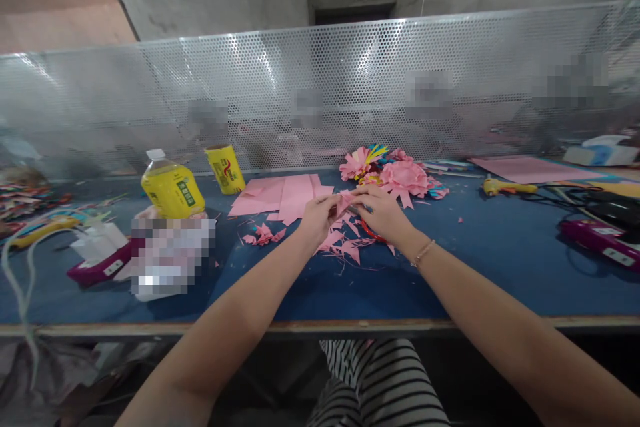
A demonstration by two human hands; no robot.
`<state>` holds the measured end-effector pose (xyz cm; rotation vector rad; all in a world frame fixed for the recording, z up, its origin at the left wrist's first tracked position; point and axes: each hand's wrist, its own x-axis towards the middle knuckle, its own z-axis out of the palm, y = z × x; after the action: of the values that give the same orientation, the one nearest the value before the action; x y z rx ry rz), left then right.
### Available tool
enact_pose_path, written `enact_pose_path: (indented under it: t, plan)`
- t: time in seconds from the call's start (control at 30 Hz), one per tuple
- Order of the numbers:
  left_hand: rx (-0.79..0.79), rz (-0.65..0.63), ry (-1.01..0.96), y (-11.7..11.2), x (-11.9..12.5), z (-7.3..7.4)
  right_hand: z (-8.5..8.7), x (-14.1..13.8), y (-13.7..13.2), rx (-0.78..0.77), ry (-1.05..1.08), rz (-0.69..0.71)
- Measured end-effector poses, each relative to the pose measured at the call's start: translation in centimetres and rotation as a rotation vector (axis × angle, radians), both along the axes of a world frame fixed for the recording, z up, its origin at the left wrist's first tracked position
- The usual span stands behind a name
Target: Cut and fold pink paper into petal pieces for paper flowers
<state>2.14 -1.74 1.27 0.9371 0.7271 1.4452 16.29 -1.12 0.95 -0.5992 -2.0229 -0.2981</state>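
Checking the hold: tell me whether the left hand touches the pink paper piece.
Touching. The head view shows the left hand pinching the pink paper piece at its edge.

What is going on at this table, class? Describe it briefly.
A person at the blue table pinches a small pink paper piece between left hand and right hand, above scattered pink scraps. Pink sheets lie just behind; paper flowers sit further back. A yellow bottle stands at left.
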Motion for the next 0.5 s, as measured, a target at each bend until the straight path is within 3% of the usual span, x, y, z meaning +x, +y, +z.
enact_pose_path:
  t: [0.3,0.5]
  plan:
    - [0.022,-0.005,0.059,0.01,-0.33,-0.08,-0.18,-0.02,0.1,0.02,-0.065,0.019]
    - [0.046,0.025,0.057,0.16,-0.26,-0.17,0.14,-0.17,-0.25,-0.167,0.11,-0.003]
